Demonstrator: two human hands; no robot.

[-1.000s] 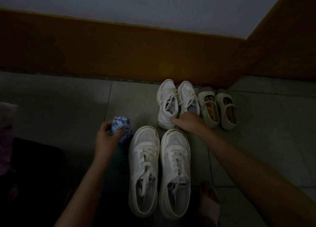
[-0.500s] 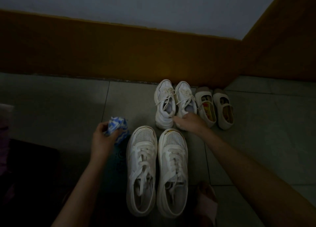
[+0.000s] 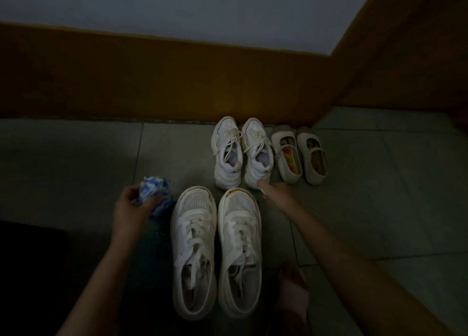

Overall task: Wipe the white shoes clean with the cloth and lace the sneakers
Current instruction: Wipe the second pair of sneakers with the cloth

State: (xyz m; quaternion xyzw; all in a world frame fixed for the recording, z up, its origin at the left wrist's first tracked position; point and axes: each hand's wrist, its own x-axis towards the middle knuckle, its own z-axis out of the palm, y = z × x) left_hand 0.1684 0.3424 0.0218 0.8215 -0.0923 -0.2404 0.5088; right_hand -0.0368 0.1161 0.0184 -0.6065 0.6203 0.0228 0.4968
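Two large white sneakers stand side by side on the tiled floor, the left one (image 3: 193, 254) and the right one (image 3: 239, 252), with loose white laces. Behind them, toes to the wall, is a smaller white pair, one shoe (image 3: 226, 153) beside the other (image 3: 257, 150), laces slack. My left hand (image 3: 131, 211) grips a crumpled blue-and-white cloth (image 3: 154, 188) left of the large pair. My right hand (image 3: 276, 193) reaches forward, one outstretched fingertip touching the heel of the smaller right sneaker.
A pair of beige strap flats (image 3: 298, 155) stands right of the small sneakers. A brown skirting wall (image 3: 177, 77) runs behind and turns forward at the right. A foot in a pink slipper (image 3: 293, 292) is near the large right sneaker. Something dark (image 3: 30, 272) lies bottom left.
My right hand has drawn back off the heel of the smaller right sneaker, so only a fingertip touches it. My left hand still holds the cloth. The shoes have not moved.
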